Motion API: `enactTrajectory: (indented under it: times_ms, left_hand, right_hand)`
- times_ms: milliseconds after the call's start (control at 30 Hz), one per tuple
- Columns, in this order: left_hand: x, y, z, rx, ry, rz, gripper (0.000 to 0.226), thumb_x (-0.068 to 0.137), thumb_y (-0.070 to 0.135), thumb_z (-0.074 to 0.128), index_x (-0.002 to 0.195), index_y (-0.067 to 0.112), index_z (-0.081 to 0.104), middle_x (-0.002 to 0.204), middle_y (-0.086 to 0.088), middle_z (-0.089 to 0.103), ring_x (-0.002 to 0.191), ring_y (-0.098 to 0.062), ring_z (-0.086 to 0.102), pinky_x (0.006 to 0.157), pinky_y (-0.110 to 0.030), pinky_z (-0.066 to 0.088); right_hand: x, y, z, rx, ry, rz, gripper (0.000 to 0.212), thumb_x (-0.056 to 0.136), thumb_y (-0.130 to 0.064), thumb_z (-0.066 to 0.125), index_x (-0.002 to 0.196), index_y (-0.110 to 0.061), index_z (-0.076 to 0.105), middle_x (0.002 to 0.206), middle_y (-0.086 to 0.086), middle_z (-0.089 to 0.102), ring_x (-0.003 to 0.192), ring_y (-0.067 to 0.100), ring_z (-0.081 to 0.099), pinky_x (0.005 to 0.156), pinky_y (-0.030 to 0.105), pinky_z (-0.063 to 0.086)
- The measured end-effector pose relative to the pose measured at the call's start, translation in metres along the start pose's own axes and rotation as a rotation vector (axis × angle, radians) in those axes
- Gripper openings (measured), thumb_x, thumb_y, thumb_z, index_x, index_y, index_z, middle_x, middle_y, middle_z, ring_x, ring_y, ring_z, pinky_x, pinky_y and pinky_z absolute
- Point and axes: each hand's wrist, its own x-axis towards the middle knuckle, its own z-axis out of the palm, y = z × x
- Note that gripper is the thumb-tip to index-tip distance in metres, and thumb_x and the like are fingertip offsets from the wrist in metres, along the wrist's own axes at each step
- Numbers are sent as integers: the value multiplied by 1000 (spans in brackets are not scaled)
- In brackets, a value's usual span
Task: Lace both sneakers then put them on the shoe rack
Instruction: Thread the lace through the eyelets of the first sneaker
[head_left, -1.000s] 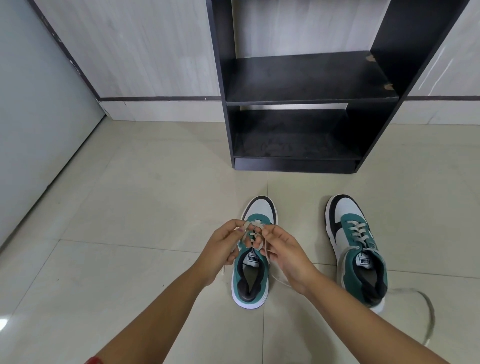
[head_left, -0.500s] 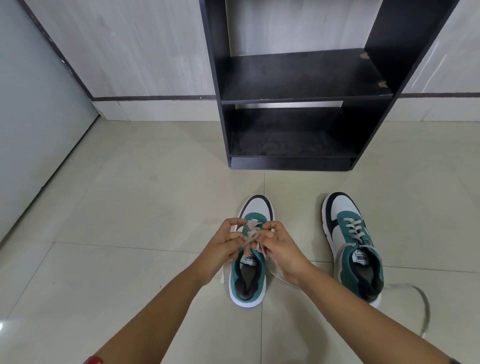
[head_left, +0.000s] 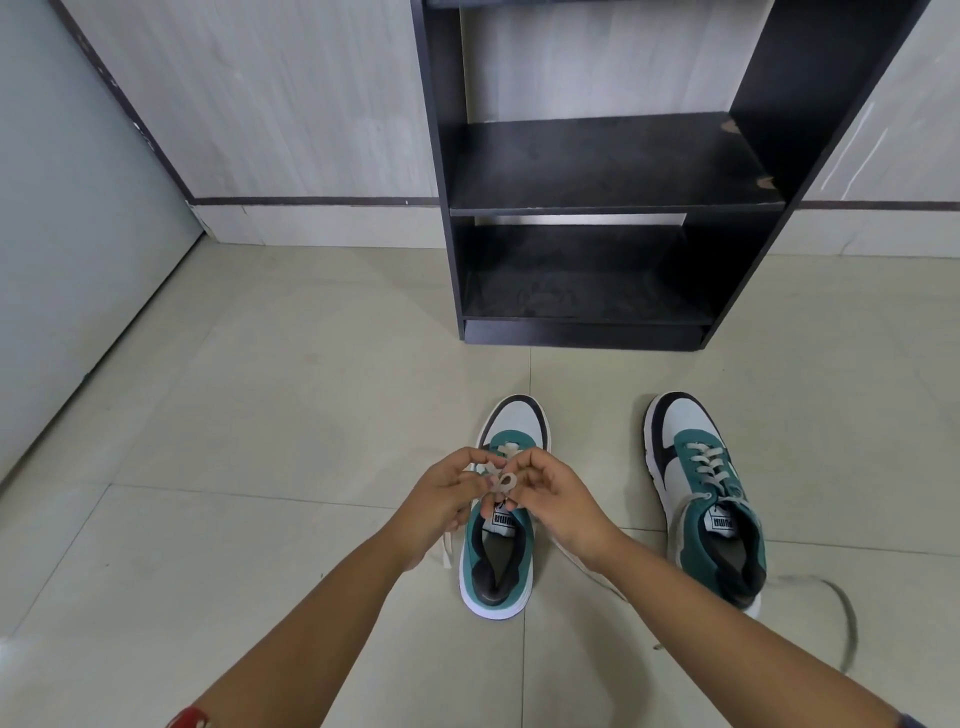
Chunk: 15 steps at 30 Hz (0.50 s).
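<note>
- Seen from my remote station: the left hand (head_left: 447, 501) and right hand (head_left: 558, 496) have drawn in close over the left sneaker (head_left: 501, 512), each pinched shut on a strand of its pale lace (head_left: 500, 478). A second ago the strands were held apart; now a small loop sits twisted between the fingertips, which I read as a knot being formed.
- That puts this shoe near the end of its lacing, by my judgement; one loose end trails on the floor at 8 o'clock from the heel.
- The right sneaker (head_left: 706, 493) stands on the tiled floor (head_left: 260, 467) at 3 o'clock from the hands, well apart. Its eyelets are laced, but its lace (head_left: 841, 613) is untied and runs out over the tiles at 5 o'clock.
- The black shoe rack (head_left: 613, 208) stands at 12 o'clock against the wall. Neither the upper nor the lower shelf holds anything; neither sneaker has been shelved yet.
</note>
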Motion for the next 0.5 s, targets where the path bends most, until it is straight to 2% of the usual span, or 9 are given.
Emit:
enactTrajectory:
  times_ms: [67,167,267,367,433,500]
  left_hand:
    - [2,-1,-1,-15,46,-3,10,92,13,54,97,7,60,63,-9,53,39,-7,28,37,-13,24]
    - [4,-2,-1,-33,73,-14,17,92,13,54,99,-2,57,70,-16,52,37,-5,30,36,-12,26]
    - [5,-2,0,-44,92,-7,10,91,12,56,94,2,56,65,-11,56,37,-4,33,36,-12,27]
    - [4,0,1,-58,82,13,7,91,13,57,86,9,53,61,-4,60,38,-5,34,38,-12,29]
    - [4,-2,0,-38,84,56,12,87,9,62,79,11,53,64,-4,67,47,-7,51,49,-15,41]
    - [5,-7,-1,152,176,120,17,80,13,71,76,16,55,77,-11,70,63,-12,60,65,-24,48]
  right_hand:
    - [-1,-2,0,9,-6,11,14,87,5,57,88,-9,57,76,9,65,72,18,60,72,26,49]
    - [-3,-5,1,65,-8,41,8,89,1,56,92,-7,56,69,4,65,69,18,57,74,27,47]
    - [-3,-9,1,59,34,51,5,91,-7,58,89,-4,54,66,3,65,63,17,57,68,25,47]
    - [-3,-12,2,150,113,109,10,95,-7,48,85,-6,49,72,12,64,55,16,60,57,20,50]
    - [-2,-12,2,215,150,149,13,98,-8,43,85,-7,46,76,14,65,52,17,64,52,19,50]
    - [0,-10,1,186,159,167,15,97,-9,44,83,-9,48,74,12,67,50,15,66,52,20,51]
